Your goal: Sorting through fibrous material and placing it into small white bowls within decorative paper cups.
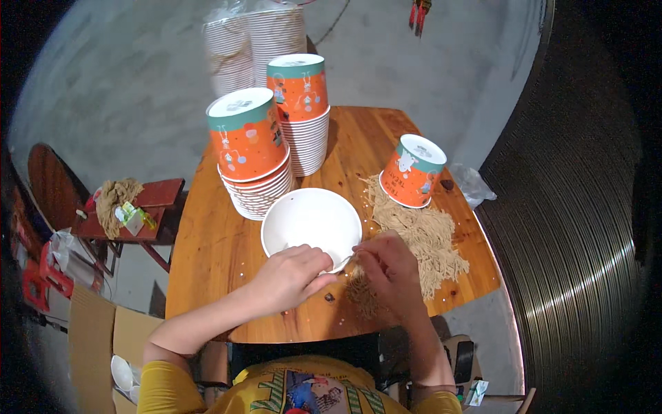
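My left hand [293, 276] grips the near rim of the light, stiff white paper bowl [312, 224] on the desk [207, 255], while my right hand [389, 265] fingers pinch soft, loose noodle strands [420, 234] beside it.

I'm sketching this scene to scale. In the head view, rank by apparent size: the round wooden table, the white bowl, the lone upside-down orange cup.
1. Round wooden table, clearly largest.
2. White round bowl.
3. Lone upside-down orange paper cup, though it sits farther from the camera.
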A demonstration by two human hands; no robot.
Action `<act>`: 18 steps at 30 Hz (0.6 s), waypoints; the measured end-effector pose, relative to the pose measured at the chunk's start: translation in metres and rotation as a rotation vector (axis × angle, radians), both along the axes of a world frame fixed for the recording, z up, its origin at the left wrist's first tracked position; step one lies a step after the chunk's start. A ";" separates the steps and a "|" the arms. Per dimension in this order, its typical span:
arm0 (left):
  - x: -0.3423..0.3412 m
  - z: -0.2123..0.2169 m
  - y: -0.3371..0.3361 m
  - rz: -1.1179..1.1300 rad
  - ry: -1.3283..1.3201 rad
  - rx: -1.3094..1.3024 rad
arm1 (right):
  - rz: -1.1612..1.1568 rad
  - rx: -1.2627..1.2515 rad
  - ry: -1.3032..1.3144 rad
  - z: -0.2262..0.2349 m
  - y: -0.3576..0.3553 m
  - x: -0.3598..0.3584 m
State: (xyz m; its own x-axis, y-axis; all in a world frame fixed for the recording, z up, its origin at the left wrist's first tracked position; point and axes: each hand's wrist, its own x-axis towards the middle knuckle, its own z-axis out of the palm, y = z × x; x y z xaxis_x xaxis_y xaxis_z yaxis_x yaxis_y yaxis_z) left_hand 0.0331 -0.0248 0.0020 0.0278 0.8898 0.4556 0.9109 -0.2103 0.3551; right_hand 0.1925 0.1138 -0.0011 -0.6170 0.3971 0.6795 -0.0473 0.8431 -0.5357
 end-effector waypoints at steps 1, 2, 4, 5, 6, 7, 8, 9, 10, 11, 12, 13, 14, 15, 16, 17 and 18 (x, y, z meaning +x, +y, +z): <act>-0.002 0.001 -0.001 0.006 -0.002 0.000 | 0.012 0.004 0.011 -0.001 0.001 -0.003; -0.003 0.002 -0.002 0.012 -0.004 0.000 | 0.025 0.009 0.022 -0.001 0.002 -0.005; 0.002 0.007 -0.003 0.052 -0.147 0.008 | 0.069 -0.095 -0.018 -0.003 0.000 -0.008; 0.005 0.009 -0.003 0.086 -0.288 0.015 | 0.106 -0.200 -0.058 -0.004 -0.002 -0.009; 0.007 0.011 -0.001 0.092 -0.291 0.017 | 0.112 -0.199 -0.061 -0.005 -0.003 -0.011; 0.009 0.012 0.000 0.095 -0.276 0.014 | 0.119 -0.251 -0.059 -0.007 -0.005 -0.013; 0.010 0.013 0.001 0.097 -0.261 0.011 | 0.125 -0.303 -0.057 -0.007 -0.007 -0.014; 0.009 0.010 0.003 0.101 -0.263 0.013 | 0.128 -0.301 -0.060 -0.006 -0.008 -0.015; 0.008 0.003 0.006 0.095 -0.244 0.046 | 0.115 -0.302 -0.067 -0.003 -0.009 -0.015; 0.007 0.000 0.008 0.088 -0.224 0.078 | 0.102 -0.303 -0.072 -0.002 -0.010 -0.015; 0.008 0.000 0.008 0.087 -0.226 0.080 | 0.101 -0.302 -0.073 -0.002 -0.011 -0.015; 0.009 0.001 0.009 0.085 -0.251 0.077 | 0.087 -0.390 -0.077 -0.003 -0.011 -0.015; 0.010 0.002 0.009 0.084 -0.275 0.075 | 0.072 -0.478 -0.079 -0.003 -0.011 -0.014; 0.009 0.002 0.010 0.085 -0.275 0.074 | 0.073 -0.478 -0.079 -0.002 -0.012 -0.013; 0.008 0.001 0.011 0.081 -0.288 0.056 | 0.081 -0.503 -0.071 -0.001 -0.012 -0.012; 0.007 0.001 0.012 0.077 -0.301 0.038 | 0.088 -0.528 -0.063 0.000 -0.012 -0.011; 0.007 0.001 0.012 0.077 -0.299 0.037 | 0.089 -0.529 -0.060 -0.001 -0.011 -0.010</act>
State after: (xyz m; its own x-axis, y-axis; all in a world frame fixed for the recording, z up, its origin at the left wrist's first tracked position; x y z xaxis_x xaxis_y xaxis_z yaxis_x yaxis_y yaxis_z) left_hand 0.0404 -0.0125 0.0029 -0.1791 0.8669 0.4652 0.7811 -0.1622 0.6030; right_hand 0.1824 0.1028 -0.0017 -0.6954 0.6202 0.3630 -0.0621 0.4515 -0.8901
